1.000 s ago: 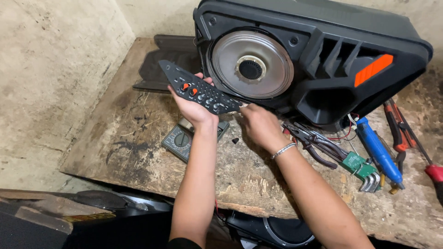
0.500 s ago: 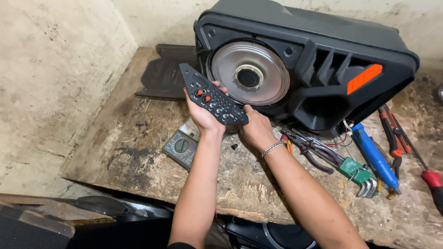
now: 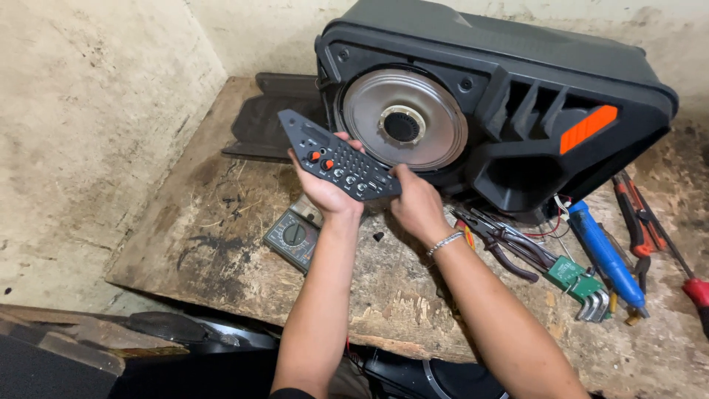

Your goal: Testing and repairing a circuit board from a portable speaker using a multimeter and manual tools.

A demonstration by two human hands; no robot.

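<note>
I hold the panel in front of the speaker, just off its silver cone and lifted above the board. My left hand is curled under the panel, fingers closed round its edge and thumb on the button face. My right hand grips the panel's nearer end, fingers wrapped on it; whether they pinch a wire behind it I cannot tell. Below the panel, in front of the speaker, the meter lies flat on the board. Right of the meter, under the speaker's lower corner, lie the pliers, the green hex keys and the blue driver. A dark cover rests left of the speaker
</note>
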